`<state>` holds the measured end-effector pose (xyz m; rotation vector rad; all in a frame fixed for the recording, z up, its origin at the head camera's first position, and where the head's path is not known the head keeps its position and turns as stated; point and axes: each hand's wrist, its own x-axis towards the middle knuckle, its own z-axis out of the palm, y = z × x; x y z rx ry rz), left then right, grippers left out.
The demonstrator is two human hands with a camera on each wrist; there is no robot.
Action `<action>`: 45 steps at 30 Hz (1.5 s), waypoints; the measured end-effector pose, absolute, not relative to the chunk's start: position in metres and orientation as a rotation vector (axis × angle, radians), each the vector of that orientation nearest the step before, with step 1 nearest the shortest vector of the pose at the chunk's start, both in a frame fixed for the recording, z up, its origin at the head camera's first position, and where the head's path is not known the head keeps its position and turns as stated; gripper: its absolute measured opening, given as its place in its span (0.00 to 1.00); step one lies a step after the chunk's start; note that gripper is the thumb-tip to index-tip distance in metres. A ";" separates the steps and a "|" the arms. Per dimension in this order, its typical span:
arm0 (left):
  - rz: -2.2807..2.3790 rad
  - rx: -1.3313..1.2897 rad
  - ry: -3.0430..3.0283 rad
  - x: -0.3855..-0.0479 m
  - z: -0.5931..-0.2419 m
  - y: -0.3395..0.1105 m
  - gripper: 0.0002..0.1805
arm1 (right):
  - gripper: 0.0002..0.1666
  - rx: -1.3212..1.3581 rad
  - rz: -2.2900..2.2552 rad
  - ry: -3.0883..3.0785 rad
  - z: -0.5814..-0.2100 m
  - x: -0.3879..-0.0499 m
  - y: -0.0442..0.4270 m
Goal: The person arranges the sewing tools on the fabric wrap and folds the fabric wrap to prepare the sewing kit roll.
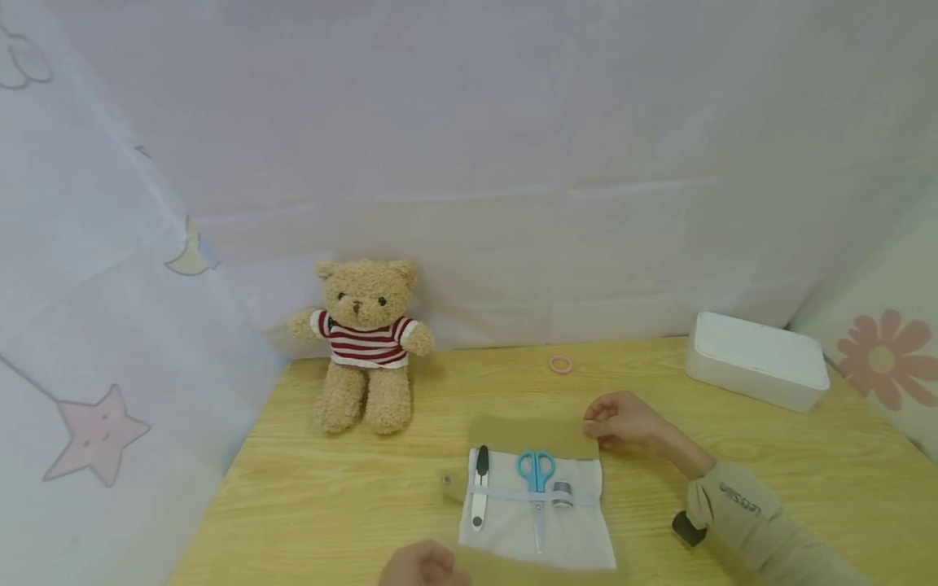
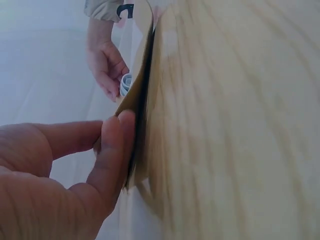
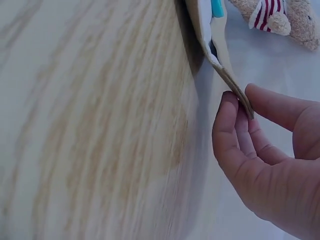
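Note:
A tan fabric case (image 1: 533,436) lies unfolded on the table, its white lining (image 1: 579,537) facing up. Under a strap across the lining sit a white tool with a black tip (image 1: 479,488), blue-handled scissors (image 1: 537,480) and a grey thread spool (image 1: 562,493). The right hand (image 1: 623,421) pinches the far right corner of the case; in the right wrist view that hand (image 3: 265,145) has the edge (image 3: 232,82) between thumb and fingers. At the near left, the left hand (image 1: 425,566) pinches the near edge, and the left wrist view shows this hand (image 2: 75,170) gripping the tan flap (image 2: 135,95).
A teddy bear in a striped shirt (image 1: 366,346) sits at the back left. A pink ring (image 1: 560,364) lies near the back edge, and a white box (image 1: 758,358) stands at the back right. A tab with a metal snap (image 1: 449,483) sticks out on the case's left.

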<state>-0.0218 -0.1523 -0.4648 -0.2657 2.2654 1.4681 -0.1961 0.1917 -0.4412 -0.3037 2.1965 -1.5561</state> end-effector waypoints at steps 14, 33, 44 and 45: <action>1.617 -0.113 2.548 -0.055 -0.436 -0.160 0.11 | 0.17 -0.409 -1.630 2.027 -0.442 -0.148 0.232; 1.420 0.048 2.849 -0.144 -0.447 -0.142 0.04 | 0.06 -0.605 -1.628 1.899 -0.448 -0.052 0.239; 1.386 0.092 2.794 -0.165 -0.447 -0.127 0.04 | 0.10 -0.206 -1.576 1.921 -0.450 -0.031 0.229; 1.377 0.092 2.796 -0.166 -0.447 -0.126 0.03 | 0.10 -0.222 -1.582 1.916 -0.451 -0.031 0.230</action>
